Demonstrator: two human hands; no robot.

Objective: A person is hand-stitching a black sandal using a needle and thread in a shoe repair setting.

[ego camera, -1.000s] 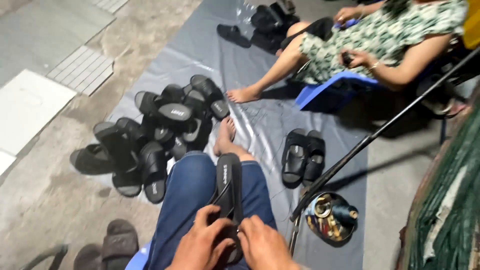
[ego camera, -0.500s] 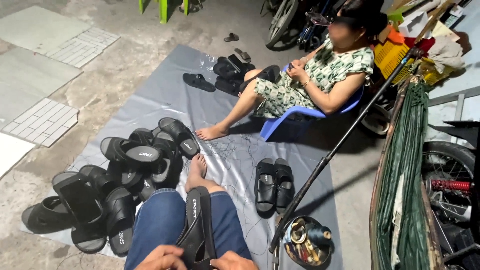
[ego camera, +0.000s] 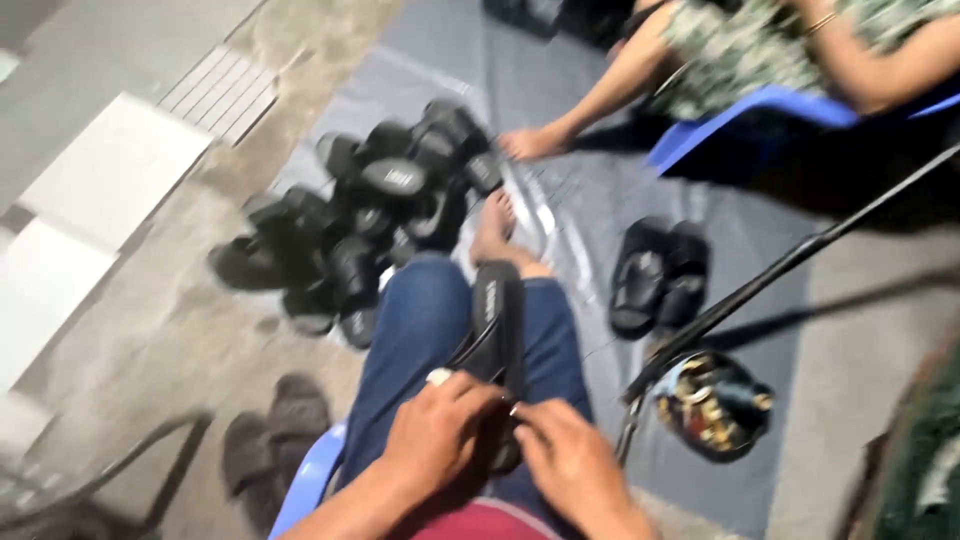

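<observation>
Since half a second ago the view has dipped, so both hands show in full and the seated co-worker is cropped at the top. On the person's jeans-clad lap lies a black slide sandal, sole up along the thigh. Left hand is clenched around its near end; right hand pinches the same end with its fingers. Such a sandal looks light, rubbery and bendable, best gripped at the sole's edges or strap. A pile of black sandals lies on the grey tarp.
</observation>
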